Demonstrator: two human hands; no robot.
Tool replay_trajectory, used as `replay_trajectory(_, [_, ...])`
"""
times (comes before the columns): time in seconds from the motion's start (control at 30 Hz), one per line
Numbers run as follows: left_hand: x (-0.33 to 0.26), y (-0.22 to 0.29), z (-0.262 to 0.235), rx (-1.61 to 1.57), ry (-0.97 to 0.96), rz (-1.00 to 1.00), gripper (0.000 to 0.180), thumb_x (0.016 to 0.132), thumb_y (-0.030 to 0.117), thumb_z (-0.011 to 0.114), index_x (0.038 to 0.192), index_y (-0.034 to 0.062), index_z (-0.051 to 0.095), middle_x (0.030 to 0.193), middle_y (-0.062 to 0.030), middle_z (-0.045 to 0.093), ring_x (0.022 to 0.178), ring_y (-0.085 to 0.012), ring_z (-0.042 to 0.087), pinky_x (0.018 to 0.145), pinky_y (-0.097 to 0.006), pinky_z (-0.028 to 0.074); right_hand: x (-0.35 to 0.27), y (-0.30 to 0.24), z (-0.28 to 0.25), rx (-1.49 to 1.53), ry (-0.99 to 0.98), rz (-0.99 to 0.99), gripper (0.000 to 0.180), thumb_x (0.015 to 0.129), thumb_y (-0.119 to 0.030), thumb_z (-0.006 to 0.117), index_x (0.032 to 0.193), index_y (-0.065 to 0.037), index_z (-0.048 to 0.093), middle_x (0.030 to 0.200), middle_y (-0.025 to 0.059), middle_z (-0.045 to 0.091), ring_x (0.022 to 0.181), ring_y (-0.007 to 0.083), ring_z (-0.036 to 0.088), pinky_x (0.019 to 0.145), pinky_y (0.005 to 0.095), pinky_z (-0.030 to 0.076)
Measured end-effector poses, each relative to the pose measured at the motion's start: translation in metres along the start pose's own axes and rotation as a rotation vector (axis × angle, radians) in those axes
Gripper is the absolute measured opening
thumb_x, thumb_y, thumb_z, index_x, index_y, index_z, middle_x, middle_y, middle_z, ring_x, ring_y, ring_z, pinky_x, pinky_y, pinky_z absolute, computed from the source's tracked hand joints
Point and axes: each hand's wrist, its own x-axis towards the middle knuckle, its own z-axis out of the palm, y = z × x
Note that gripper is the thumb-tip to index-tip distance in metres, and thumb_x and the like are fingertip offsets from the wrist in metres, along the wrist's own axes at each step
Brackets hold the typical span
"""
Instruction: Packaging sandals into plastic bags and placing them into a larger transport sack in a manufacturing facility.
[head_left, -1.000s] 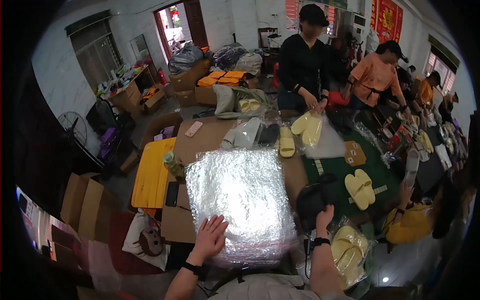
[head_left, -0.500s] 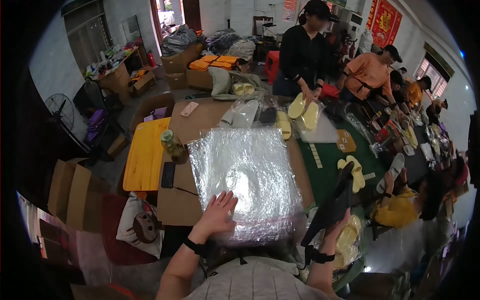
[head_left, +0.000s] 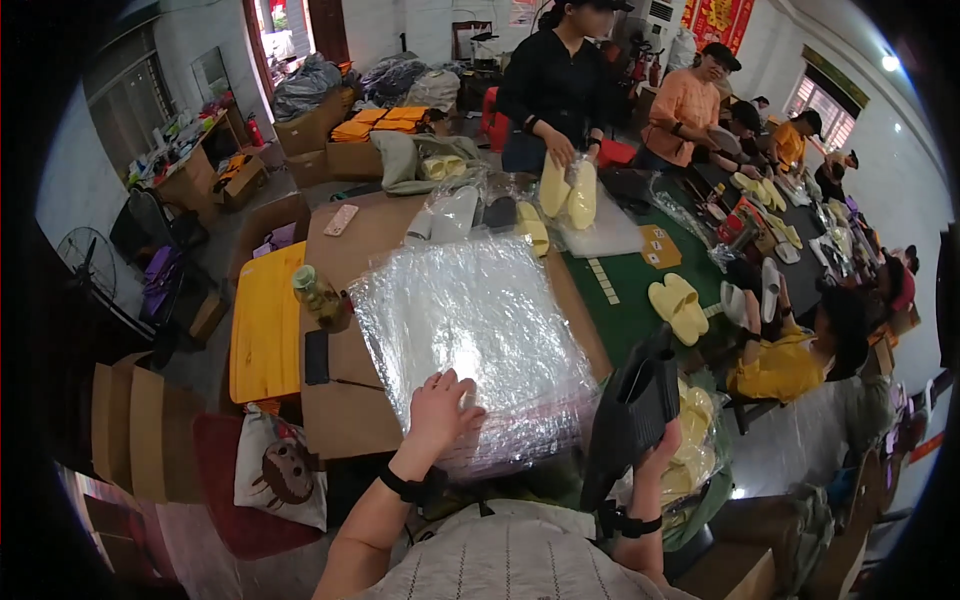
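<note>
As the head view shows, the left hand [head_left: 440,408] lies on the near part of a stack of clear plastic bags [head_left: 465,315], its fingers slightly bent; whether they pinch the top film cannot be told. The right hand [head_left: 660,452] is closed around black slippers [head_left: 628,420], apparently a pair, held tilted just beside the stack's near right corner and hiding some of the fingers. Sound handling would, in our judgement, keep the left palm light but steady, so that one film parts from the next without dragging the pile askew, while the right grip keeps both slippers aligned and clear of the thin plastic. Glare on the film makes single edges hard to discern. Bagged pale yellow slippers [head_left: 696,435] crowd the right wrist and leave little elbow room on that side. Left of the stack, a lidded bottle [head_left: 316,298] and a dark phone [head_left: 316,357] stand and lie near its edge, where a sliding bag could catch them. Beyond the far edge are grey slippers [head_left: 455,212] in loose plastic; to the right, unwrapped pale yellow slippers [head_left: 680,308] lie on a green mat [head_left: 640,240].
</note>
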Motion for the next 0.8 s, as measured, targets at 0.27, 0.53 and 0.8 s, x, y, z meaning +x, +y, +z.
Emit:
replay_trajectory(0.27, [0.008,0.012,0.005,-0.074,0.113,0.024,0.059,0.067,0.05,0.077,0.112,0.014,0.065,0.122,-0.0166,0.055,0.113,-0.037,0.05,0.09,-0.045,0.047,-0.007,-0.029,-0.017,-0.222,-0.055,-0.137,0.038,0.079,-0.008,0.065,0.115,0.002,0.062,0.113,0.0193,0.062,0.104,0.0348,0.061,0.088,0.0358,0.046])
replay_trajectory(0.53, [0.006,0.007,0.021,-0.068,0.142,0.058,0.057,0.067,0.048,0.077,0.113,0.0161,0.067,0.129,-0.017,0.051,0.118,-0.0381,0.046,0.088,-0.046,0.047,-0.013,-0.035,-0.011,-0.233,-0.131,-0.109,0.037,0.076,-0.001,0.065,0.113,0.0,0.063,0.109,0.0186,0.063,0.099,0.0347,0.063,0.078,0.036,0.05])
replay_trajectory(0.8, [0.007,-0.001,0.025,-0.173,0.234,0.029,0.026,0.079,0.035,0.071,0.095,0.0148,0.073,0.115,-0.0113,0.062,0.109,-0.0325,0.054,0.084,-0.041,0.049,-0.014,-0.039,0.0,-0.24,-0.177,-0.038,0.036,0.075,-0.003,0.069,0.11,0.0,0.063,0.106,0.0169,0.064,0.092,0.0316,0.066,0.072,0.0324,0.051])
